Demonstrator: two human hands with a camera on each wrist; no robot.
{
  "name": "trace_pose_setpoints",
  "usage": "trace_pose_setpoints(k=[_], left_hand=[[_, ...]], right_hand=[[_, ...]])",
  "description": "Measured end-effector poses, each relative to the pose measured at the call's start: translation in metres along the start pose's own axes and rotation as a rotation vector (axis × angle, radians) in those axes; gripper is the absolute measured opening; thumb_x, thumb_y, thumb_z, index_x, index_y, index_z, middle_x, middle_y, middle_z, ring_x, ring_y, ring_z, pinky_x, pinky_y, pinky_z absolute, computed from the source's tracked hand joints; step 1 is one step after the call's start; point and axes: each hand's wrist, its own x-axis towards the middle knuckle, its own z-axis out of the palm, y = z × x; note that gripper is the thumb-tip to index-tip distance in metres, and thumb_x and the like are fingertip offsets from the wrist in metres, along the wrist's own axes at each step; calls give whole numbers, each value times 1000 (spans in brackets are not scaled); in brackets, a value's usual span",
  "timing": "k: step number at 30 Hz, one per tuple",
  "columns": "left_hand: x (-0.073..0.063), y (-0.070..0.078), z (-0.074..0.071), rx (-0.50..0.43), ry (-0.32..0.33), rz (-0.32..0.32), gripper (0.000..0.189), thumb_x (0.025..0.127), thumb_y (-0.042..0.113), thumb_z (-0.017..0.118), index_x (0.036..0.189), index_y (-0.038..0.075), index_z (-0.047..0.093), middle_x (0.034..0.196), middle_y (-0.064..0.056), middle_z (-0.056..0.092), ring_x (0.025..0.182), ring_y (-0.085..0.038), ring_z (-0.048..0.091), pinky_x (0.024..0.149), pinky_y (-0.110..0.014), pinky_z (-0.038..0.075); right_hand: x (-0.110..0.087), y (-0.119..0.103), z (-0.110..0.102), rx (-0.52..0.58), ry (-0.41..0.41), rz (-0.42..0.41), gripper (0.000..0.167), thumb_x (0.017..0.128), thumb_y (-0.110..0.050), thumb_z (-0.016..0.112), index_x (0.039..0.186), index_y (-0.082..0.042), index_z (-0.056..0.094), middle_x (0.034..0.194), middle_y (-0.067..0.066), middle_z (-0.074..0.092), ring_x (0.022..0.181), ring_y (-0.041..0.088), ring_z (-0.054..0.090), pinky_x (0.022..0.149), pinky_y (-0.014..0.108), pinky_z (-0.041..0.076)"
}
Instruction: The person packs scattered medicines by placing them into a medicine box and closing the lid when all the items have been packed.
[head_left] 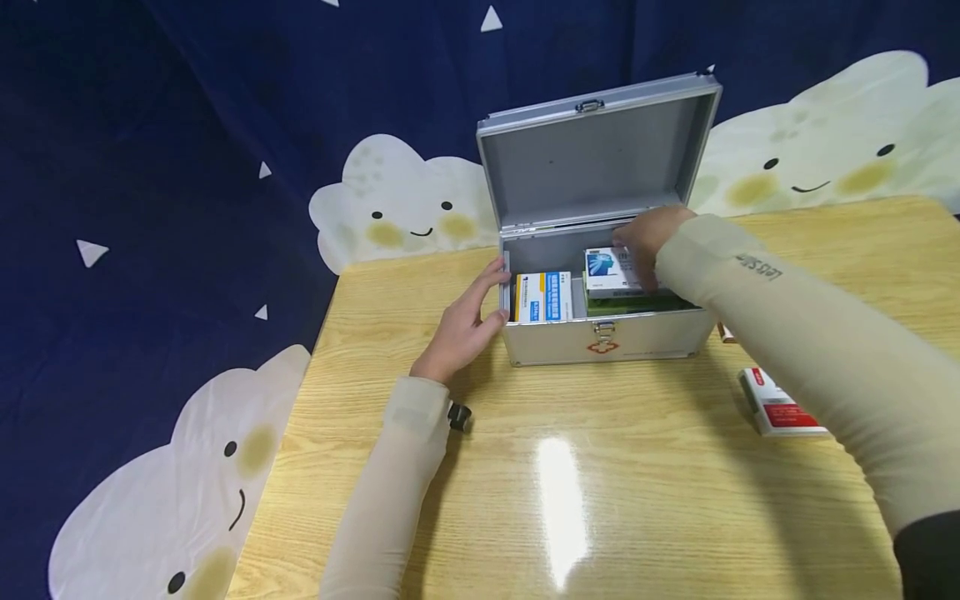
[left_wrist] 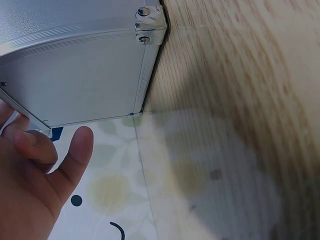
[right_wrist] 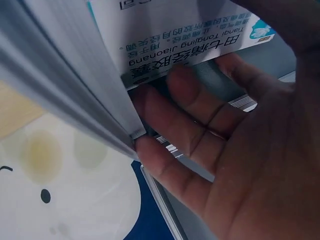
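From my distant seat I am watching the right hand (head_left: 651,242) reaching into an open silver aluminium case (head_left: 555,346), where it is grasping a flat white cardboard carton with a blue picture (head_left: 606,271). The carton is lying directly under this hand, in the right half of the case, its left end showing past the fingers and its right end disappearing beneath the palm. In the right wrist view I am seeing the fingertips curling at one printed edge, close to the metal rim. A green carton (head_left: 630,307) is showing just below the white one; whether the two are touching I cannot tell. My left hand (head_left: 461,329) is resting against the case's left side, fingers loosely spread and holding nothing, well apart from the white carton. Between them, in the left part of the case, a white, blue and yellow cardboard carton (head_left: 543,297) is standing near the left fingertips. The grey-lined lid (head_left: 592,158) is leaning back behind everything. On the pale wood-grain table (head_left: 637,483), a red-and-white cardboard carton (head_left: 783,408) is lying to the right of the case, partly hidden by the beige right sleeve (head_left: 810,325).
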Motion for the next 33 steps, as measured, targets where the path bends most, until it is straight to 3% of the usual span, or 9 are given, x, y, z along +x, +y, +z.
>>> trace_pose_setpoints(k=[3, 7, 16, 25, 33], left_hand=[[0, 0, 1, 1, -4, 2, 59, 90, 38, 44, 148, 25, 40, 165, 20, 20, 150, -20, 33, 109, -49, 45], [1, 1, 1, -2, -4, 7, 59, 90, 38, 44, 148, 25, 40, 165, 21, 19, 149, -21, 35, 103, -49, 50], [2, 1, 2, -28, -3, 17, 59, 90, 35, 45, 148, 23, 41, 165, 19, 20, 148, -25, 37, 99, -51, 52], [1, 1, 1, -14, 8, 22, 61, 90, 36, 44, 148, 20, 41, 165, 19, 20, 145, -26, 42, 91, -47, 55], [0, 0, 0, 23, 9, 24, 61, 90, 38, 43, 148, 21, 41, 165, 18, 21, 147, -23, 39, 106, -50, 48]], right_hand=[[1, 3, 1, -6, 11, -21, 73, 61, -6, 81, 128, -11, 55, 104, 18, 67, 88, 30, 60, 72, 41, 54], [2, 7, 4, -16, 25, -41, 71, 61, -8, 81, 128, -13, 56, 99, 14, 69, 86, 28, 61, 69, 39, 54], [4, 9, 5, 32, -5, -24, 88, 67, -21, 88, 144, -9, 48, 118, 20, 69, 100, 32, 64, 84, 49, 55], [8, 22, -1, 111, 9, -102, 61, 84, -27, 76, 135, -3, 53, 126, 24, 63, 113, 41, 61, 94, 57, 50], [10, 28, 6, 116, 67, -176, 55, 89, -28, 69, 132, 4, 55, 120, 29, 63, 107, 41, 63, 91, 55, 52]])
